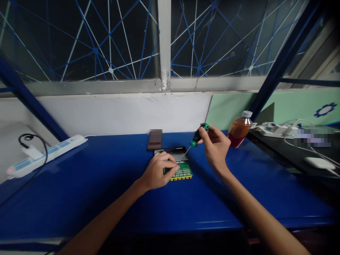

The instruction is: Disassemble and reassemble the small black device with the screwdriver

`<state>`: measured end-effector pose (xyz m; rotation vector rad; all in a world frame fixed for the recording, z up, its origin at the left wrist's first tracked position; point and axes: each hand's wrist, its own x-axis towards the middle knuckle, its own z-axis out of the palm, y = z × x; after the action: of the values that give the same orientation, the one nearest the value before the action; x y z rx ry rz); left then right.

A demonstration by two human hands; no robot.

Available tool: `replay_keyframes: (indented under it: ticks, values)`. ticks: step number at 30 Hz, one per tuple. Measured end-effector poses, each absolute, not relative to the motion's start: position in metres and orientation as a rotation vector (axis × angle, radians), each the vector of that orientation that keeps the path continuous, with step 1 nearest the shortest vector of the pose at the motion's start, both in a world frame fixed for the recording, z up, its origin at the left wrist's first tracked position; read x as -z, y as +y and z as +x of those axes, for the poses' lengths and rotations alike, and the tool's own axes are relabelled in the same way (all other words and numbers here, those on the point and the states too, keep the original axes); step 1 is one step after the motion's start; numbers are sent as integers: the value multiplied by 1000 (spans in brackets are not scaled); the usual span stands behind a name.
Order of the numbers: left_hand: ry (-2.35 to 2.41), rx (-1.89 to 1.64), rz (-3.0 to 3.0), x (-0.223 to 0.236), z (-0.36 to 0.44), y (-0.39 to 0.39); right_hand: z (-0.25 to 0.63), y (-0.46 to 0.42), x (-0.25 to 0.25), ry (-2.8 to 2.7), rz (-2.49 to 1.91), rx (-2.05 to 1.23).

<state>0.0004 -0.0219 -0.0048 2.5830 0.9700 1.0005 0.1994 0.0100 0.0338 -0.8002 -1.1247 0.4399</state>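
A screwdriver (197, 136) with a black and green handle is held in my right hand (216, 147), its thin shaft slanting down to the left. The shaft's tip reaches a green circuit board (183, 170) with rows of pale rectangular pads and a yellow lower edge. My left hand (158, 170) lies over the board's left part, thumb and index finger pinched together right by the tip. Whatever is between those fingers is too small to make out. Directly behind the board is a dark, flat, screen-like panel (174, 153), partly covered by my left hand.
A phone (154, 140) lies at the back of the blue table (106, 184). A white power strip (50, 156) with a plugged-in black cable is on the left. At the right stand a capped drink bottle (239, 129) and a black surface with cables and a white case (318, 163).
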Motion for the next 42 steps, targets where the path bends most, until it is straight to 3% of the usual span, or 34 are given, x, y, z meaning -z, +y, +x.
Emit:
replay_keyframes:
  ticks: [42]
  values:
    - [979, -1001, 2628, 1, 4, -25, 198, 6, -33, -1159, -831, -418]
